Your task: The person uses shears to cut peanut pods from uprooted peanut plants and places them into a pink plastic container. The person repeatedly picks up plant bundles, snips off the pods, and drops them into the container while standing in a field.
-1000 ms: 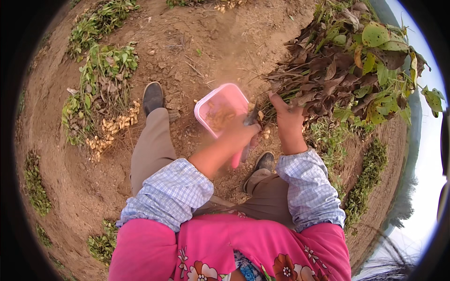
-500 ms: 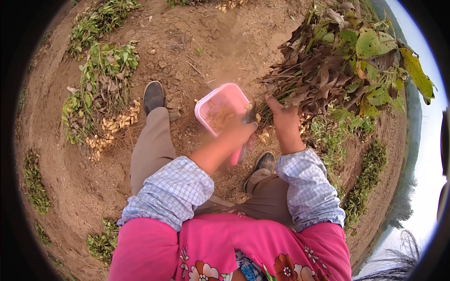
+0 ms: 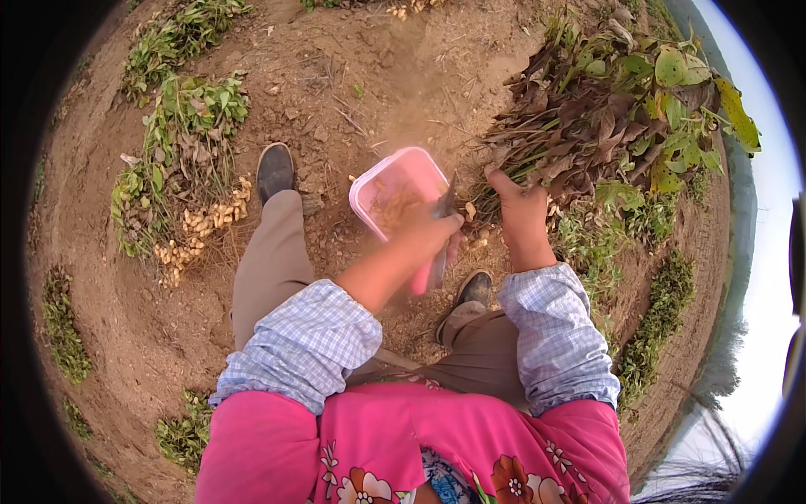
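My right hand [image 3: 527,220] is closed round the stems of an uprooted peanut plant bundle [image 3: 588,126], whose brown and green leaves fan out to the far right. My left hand [image 3: 430,231] is closed at the near right side of a pink plastic tub [image 3: 361,195]. From that fist sticks a dark grey blade-like strip [image 3: 447,200], blurred, and its exact kind cannot be made out. Some peanuts [image 3: 395,206] lie inside the tub, partly covered by my left hand. A single peanut [image 3: 470,211] shows between my hands, by the stem ends.
Pulled peanut plants [image 3: 189,126] with clusters of pods [image 3: 201,231] lie to the left on bare brown soil [image 3: 336,92]. More green plants [image 3: 659,323] lie at the right. My shoes [image 3: 274,172] stand on either side of the tub's near end.
My right hand has shifted slightly right with the plant bundle, away from the tub, and its stem ends now sit farther from my left hand. My left hand and the tub have hardly moved.
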`<state>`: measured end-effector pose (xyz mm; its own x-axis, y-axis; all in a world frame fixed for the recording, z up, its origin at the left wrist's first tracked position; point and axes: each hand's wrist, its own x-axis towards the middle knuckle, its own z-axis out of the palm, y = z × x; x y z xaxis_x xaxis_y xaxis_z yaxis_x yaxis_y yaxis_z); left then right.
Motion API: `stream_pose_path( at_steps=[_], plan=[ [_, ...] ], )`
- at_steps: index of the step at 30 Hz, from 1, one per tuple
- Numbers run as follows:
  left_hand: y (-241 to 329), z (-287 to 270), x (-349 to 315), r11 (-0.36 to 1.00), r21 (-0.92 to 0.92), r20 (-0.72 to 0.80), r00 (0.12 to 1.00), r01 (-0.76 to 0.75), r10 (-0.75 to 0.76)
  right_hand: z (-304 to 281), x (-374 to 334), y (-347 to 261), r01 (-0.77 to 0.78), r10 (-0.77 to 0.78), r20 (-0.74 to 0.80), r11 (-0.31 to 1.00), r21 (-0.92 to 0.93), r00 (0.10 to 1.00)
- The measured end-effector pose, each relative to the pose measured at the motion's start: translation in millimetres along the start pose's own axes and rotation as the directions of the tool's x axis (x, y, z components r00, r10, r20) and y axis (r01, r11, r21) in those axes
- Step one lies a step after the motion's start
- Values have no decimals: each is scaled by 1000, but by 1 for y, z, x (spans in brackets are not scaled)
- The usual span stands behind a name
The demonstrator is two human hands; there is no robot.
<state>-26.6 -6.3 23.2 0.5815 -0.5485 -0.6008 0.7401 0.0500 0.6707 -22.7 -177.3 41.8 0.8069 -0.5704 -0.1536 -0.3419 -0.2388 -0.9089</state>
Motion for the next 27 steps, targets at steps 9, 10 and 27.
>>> stream_pose_path(
  at_steps=[9,10,27],
  plan=[
    [12,-11,-6,996,87,78,996,31,-38,-26,13,-27,-101,91,45,860,501,995],
    [14,-14,-6,996,63,75,995,58,-63,-34,19,-27,-123,84,97,836,535,992],
    [40,7,-19,615,591,196,833,-522,518,-52,-1,-53,-324,15,440,700,636,898]
  ],
)
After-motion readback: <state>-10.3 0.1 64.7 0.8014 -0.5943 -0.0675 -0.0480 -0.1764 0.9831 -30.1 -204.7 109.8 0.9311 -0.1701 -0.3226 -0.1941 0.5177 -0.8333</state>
